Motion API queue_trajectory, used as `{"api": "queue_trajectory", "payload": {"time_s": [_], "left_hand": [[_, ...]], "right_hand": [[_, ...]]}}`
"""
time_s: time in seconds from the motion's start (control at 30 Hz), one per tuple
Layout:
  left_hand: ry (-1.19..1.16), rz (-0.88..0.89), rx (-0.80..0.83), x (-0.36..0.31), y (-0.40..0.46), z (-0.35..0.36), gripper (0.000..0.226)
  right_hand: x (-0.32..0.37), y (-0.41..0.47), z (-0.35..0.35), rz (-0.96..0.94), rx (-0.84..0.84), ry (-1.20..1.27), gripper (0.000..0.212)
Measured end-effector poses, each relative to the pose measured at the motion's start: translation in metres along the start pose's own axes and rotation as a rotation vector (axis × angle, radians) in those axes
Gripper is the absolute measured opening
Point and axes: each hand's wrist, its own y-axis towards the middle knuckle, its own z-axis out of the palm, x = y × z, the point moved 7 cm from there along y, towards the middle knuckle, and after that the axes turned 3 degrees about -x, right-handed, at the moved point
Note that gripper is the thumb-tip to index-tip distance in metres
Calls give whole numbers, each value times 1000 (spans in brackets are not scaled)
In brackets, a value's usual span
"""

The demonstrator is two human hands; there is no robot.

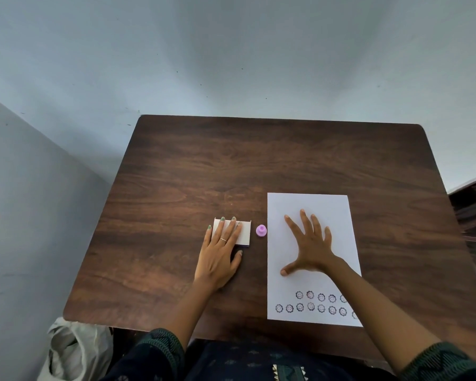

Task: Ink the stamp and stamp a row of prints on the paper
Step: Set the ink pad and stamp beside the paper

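Note:
A white sheet of paper (333, 210) lies on the right half of the dark wooden table (231, 166). Two rows of small round smiley prints (311, 306) run along its near edge. My right hand (311, 243) rests flat on the middle of the sheet, fingers spread, holding nothing. A small purple stamp (261, 231) stands on the table just left of the paper. Left of it lies a closed white ink pad box (245, 232). My left hand (220, 254) lies flat on that box, fingers extended across its lid.
A pale bag (72, 350) sits on the floor beyond the table's near left corner. Blue-grey walls stand behind and to the left. Dark furniture (473, 210) shows at the right edge.

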Motion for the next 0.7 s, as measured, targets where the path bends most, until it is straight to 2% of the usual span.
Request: {"api": "queue_trajectory", "payload": {"time_s": [0.37,0.5,0.7], "left_hand": [[-57,-3,-93,-14,7,-15,67],[-32,18,-133,-20,19,-27,66],[64,84,-184,-28,52,-59,66]], "right_hand": [[5,-4,-8,-3,-95,43,129],[9,-9,-24,-14,-241,25,105],[38,-18,-76,-132,-513,21,83]]}}
